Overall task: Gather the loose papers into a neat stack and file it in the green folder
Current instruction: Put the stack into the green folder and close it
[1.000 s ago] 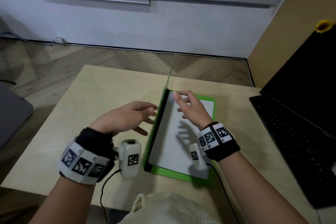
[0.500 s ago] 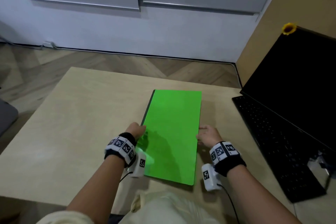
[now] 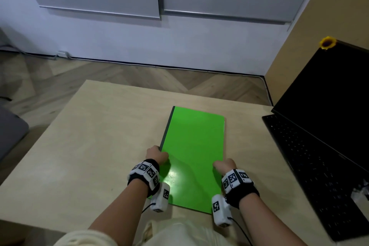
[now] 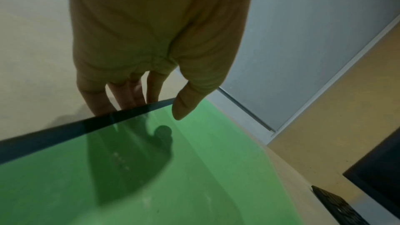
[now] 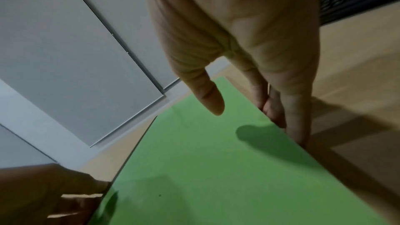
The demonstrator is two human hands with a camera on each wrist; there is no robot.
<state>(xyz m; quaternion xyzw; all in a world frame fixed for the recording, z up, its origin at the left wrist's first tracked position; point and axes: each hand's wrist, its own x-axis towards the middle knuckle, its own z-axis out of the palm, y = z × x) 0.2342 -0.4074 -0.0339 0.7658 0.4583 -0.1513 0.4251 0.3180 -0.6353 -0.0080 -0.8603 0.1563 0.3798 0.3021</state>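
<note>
The green folder (image 3: 191, 146) lies closed on the wooden table (image 3: 99, 136), its dark spine on the left. No loose papers show; what the folder holds is hidden. My left hand (image 3: 156, 155) is at the spine near the folder's near end. Its straight fingers (image 4: 127, 95) reach down beside the spine (image 4: 65, 131), and its thumb (image 4: 184, 107) hovers over the cover (image 4: 194, 177). My right hand (image 3: 224, 166) stands at the opposite edge. Its fingers (image 5: 296, 122) are straight down against that edge of the folder (image 5: 216, 168), with the thumb (image 5: 207, 97) just above the cover.
An open black laptop (image 3: 319, 136) stands on the table's right side, close to the folder, with a yellow flower (image 3: 327, 43) on its top corner. Bare tabletop stretches to the left. Wood floor and a white wall lie beyond the far edge.
One second ago the folder stood open with white paper inside and both hands above it. Its cover then came down. Since half a second ago both hands stay at its two long edges.
</note>
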